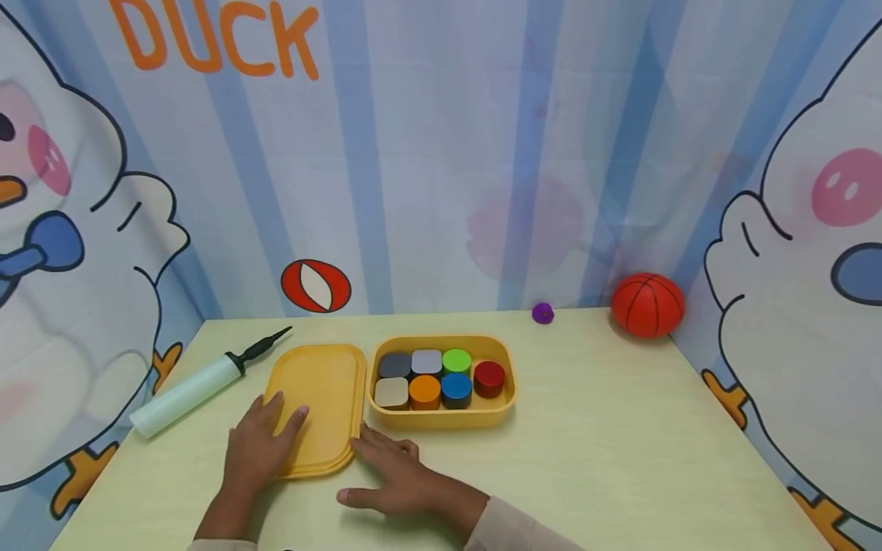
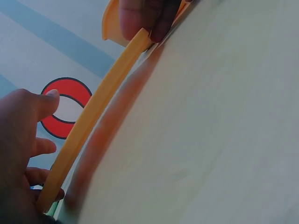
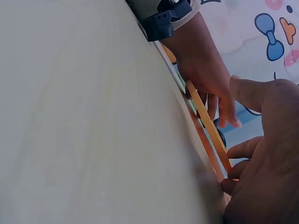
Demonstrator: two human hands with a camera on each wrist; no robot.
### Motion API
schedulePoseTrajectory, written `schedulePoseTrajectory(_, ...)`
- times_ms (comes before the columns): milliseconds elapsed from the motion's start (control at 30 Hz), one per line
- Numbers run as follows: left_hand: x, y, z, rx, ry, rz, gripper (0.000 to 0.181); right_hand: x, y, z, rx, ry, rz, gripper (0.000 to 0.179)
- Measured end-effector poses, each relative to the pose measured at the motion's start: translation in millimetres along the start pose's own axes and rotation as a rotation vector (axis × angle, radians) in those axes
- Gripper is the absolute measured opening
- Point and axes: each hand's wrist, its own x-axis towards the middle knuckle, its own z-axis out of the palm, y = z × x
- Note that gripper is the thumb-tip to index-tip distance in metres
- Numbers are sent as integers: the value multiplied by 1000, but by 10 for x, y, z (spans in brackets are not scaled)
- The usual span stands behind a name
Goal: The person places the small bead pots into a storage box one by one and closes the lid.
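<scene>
A flat yellow lid (image 1: 324, 409) with rounded corners lies at or just over the tabletop. My left hand (image 1: 256, 448) is at its left edge, fingers spread and thumb over its top; one fingertip shows past the rim in the left wrist view. At the lid's lower right edge, my right hand (image 1: 400, 476) touches the rim with its fingertips, its thumb held apart. Right of the lid stands a yellow tray (image 1: 441, 419) with several round and square-topped pieces inside, among them an orange one (image 1: 425, 390) and a red one (image 1: 490, 378).
A pale green hand pump (image 1: 189, 396) with a black nozzle lies at the left. Towards the back right are a small purple object (image 1: 543, 313) and a red ball (image 1: 648, 304) marked like a basketball. A printed curtain (image 1: 427, 153) hangs behind the table.
</scene>
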Motion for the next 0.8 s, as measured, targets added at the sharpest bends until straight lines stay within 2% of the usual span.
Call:
schedulePoseTrajectory(200, -20, 49, -71, -130, 117, -32, 69, 57, -36, -35, 97, -17, 16, 84)
schedulePoseTrajectory(367, -60, 131, -197, -174, 196, -42, 66, 85, -96, -45, 259, -15, 28, 82)
schedulePoseTrajectory(667, -53, 177, -367, -253, 215, 22, 78, 36, -171, -132, 486, 10, -84, 81)
schedulePoseTrajectory(800, -58, 218, -410, -356, 193, 22, 86, -4, -207, -209, 546, 56, -109, 80)
